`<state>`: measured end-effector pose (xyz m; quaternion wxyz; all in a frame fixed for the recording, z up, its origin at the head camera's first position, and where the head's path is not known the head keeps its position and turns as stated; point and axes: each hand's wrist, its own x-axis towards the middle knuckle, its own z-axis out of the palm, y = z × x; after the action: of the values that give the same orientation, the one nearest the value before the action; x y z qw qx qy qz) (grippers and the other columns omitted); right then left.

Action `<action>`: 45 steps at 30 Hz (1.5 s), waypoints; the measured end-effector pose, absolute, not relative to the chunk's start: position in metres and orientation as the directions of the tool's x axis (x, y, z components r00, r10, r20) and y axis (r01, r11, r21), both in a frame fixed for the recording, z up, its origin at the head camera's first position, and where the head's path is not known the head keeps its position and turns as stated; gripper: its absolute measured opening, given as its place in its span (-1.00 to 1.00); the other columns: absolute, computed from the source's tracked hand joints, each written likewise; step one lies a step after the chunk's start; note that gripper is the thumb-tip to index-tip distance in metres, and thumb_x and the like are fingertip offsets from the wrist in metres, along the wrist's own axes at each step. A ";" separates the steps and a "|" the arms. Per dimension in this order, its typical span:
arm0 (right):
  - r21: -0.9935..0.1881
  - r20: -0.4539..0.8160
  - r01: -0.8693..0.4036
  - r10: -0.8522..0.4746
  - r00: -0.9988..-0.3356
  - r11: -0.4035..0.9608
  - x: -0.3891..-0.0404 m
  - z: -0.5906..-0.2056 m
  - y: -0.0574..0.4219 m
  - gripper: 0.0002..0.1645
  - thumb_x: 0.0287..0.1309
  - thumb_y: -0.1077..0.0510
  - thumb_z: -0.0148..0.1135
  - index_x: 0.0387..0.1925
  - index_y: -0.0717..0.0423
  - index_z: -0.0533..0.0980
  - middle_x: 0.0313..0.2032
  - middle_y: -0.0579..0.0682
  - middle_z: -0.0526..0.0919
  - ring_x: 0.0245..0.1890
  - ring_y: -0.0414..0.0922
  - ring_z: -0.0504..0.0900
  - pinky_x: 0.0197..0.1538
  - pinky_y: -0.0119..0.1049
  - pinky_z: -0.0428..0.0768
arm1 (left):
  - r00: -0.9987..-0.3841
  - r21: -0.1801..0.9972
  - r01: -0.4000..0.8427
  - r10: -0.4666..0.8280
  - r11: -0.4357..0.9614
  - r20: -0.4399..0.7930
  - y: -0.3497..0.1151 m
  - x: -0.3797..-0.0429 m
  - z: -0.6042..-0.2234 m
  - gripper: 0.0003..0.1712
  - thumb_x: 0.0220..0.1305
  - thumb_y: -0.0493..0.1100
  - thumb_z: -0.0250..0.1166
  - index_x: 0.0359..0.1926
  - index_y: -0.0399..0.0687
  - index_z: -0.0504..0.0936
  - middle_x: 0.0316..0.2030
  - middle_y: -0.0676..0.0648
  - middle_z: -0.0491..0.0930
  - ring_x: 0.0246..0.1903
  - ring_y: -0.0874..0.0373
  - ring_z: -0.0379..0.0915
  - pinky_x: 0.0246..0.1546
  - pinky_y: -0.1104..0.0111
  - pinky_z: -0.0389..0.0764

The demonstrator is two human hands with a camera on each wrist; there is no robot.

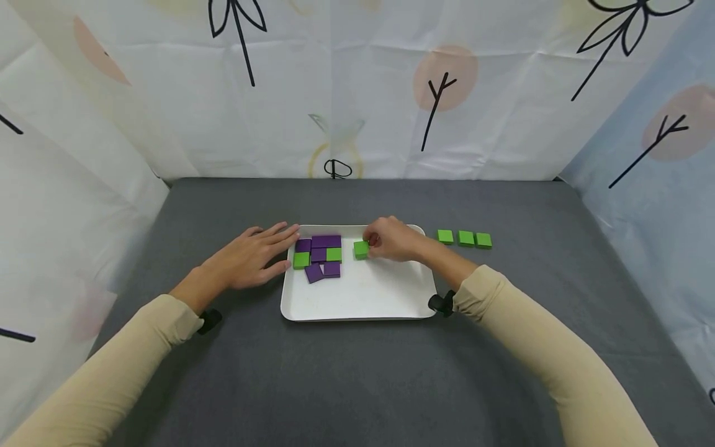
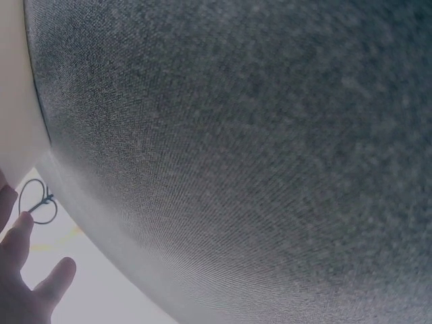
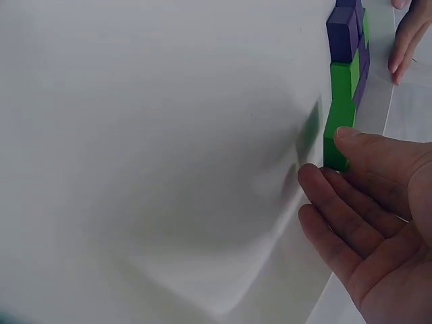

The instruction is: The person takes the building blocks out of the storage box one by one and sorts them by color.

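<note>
My right hand (image 1: 393, 239) pinches a green block (image 1: 361, 250) between thumb and fingers over the white tray (image 1: 385, 298). In the right wrist view the thumb lies against that green block (image 3: 339, 128), which casts a shadow on the tray. Left of it, several purple blocks (image 1: 326, 241) and two green blocks (image 1: 301, 260) sit grouped in the tray's left part. One purple block (image 1: 314, 273) is turned askew at the group's front. My left hand (image 1: 251, 256), fingers spread and fairly straight, lies at the tray's left rim, fingertips right beside the group.
Three green blocks (image 1: 466, 238) lie in a row on the grey tabletop (image 1: 357, 379), right of the tray. A white patterned cloth (image 1: 368, 112) hangs behind the table and along its sides.
</note>
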<state>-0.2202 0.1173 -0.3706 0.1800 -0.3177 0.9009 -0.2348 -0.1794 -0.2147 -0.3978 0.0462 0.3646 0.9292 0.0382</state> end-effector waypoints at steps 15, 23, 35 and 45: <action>-0.560 -0.099 -0.523 -0.678 -0.728 0.642 -0.214 -0.353 0.160 -0.69 0.15 0.37 0.31 -0.03 0.34 0.63 -0.13 0.15 0.72 -0.15 0.01 0.71 0.02 -0.08 0.62 | -0.739 0.090 0.665 0.671 0.741 -0.062 -0.218 -0.178 -0.399 -0.24 0.51 0.16 0.01 0.53 -0.15 0.15 0.53 -0.13 0.05 0.50 -0.15 -0.04 0.34 -0.19 0.15; -0.563 -0.076 -0.467 -0.605 -0.792 0.682 -0.215 -0.347 0.209 -0.63 0.20 0.35 0.31 0.05 0.36 0.59 -0.09 0.20 0.70 -0.11 0.07 0.70 0.00 -0.07 0.62 | -0.737 0.091 0.667 0.673 0.739 -0.066 -0.217 -0.177 -0.400 -0.24 0.52 0.17 0.00 0.53 -0.15 0.15 0.53 -0.14 0.06 0.50 -0.14 -0.05 0.33 -0.20 0.15; -0.505 -0.075 -0.363 -0.459 -0.885 0.783 -0.211 -0.340 0.290 -0.57 0.24 0.32 0.32 0.13 0.42 0.52 -0.03 0.32 0.67 -0.06 0.18 0.67 -0.04 0.05 0.61 | -0.741 0.091 0.664 0.669 0.743 -0.061 -0.217 -0.177 -0.399 -0.25 0.51 0.15 0.02 0.53 -0.15 0.16 0.53 -0.14 0.07 0.50 -0.14 -0.03 0.34 -0.18 0.15; -0.428 -0.065 -0.314 -0.375 -0.925 0.848 -0.203 -0.350 0.337 -0.56 0.24 0.32 0.31 0.11 0.47 0.51 -0.04 0.41 0.64 -0.08 0.28 0.65 -0.05 0.15 0.58 | -0.735 0.094 0.670 0.676 0.736 -0.056 -0.217 -0.178 -0.398 -0.24 0.51 0.16 0.02 0.53 -0.14 0.15 0.53 -0.13 0.06 0.50 -0.13 -0.03 0.34 -0.17 0.15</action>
<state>-0.2029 0.3373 -0.3500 0.0734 -0.1797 0.9584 -0.2094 -0.1781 -0.2165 -0.3983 0.0429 0.3614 0.9308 0.0338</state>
